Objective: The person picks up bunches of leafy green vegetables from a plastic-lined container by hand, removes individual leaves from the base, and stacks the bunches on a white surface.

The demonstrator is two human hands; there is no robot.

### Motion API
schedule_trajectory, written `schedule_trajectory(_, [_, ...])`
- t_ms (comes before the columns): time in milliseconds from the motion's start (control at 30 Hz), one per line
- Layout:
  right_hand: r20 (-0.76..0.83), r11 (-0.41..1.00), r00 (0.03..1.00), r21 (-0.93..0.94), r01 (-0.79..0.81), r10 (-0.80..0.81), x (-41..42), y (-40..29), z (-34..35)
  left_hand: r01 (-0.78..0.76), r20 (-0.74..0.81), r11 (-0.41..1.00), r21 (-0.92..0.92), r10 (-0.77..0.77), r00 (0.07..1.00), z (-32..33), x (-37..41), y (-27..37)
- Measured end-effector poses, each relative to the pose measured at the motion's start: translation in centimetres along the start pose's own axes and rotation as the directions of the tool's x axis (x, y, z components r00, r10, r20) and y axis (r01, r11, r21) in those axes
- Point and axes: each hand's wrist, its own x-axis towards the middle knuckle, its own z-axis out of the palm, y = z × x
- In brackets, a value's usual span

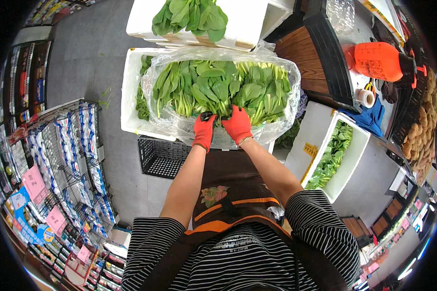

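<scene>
Both hands wear red gloves with dark palms and meet at the near side of a heap of leafy greens (256, 82). My left hand (203, 130) and my right hand (237, 124) grip the stem ends of one bunch of greens (215, 91), from either side. Its broad leaves fan away from me over the heap. The fingertips are partly hidden among the stems. A clear plastic bag (295, 82) lies opened around the heap, over a white foam box (129, 94). More greens (142, 105) show at the box's left end.
Beyond stands another white foam box (138, 22) with greens (191, 16) on top. A black plastic crate (164, 156) is below, left. At right are a foam box of greens (331, 156) and an orange spray bottle (378, 61). A wire rack (65, 145) stands left.
</scene>
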Motion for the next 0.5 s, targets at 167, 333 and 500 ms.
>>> schedule_trajectory(167, [0.004,0.993,1.0,-0.114,0.029,-0.028,0.7,-0.8,-0.5,-0.114,-0.138,0.988,-0.104,0.1,0.985,1.0,0.7,1.3])
schedule_trajectory(333, [0.075,1.0,0.997,0.02,0.005,-0.007,0.0,-0.7,1.0,0.377,0.236,0.74,-0.557,-0.295,0.926,0.3,0.4,4.7])
schedule_trajectory(500, [-0.087,0.976,0.974,-0.083,0.203,-0.21,-2.9,-2.2,3.2,0.464,0.509,0.678,-0.571,-0.151,0.847,-2.8,0.4,2.1])
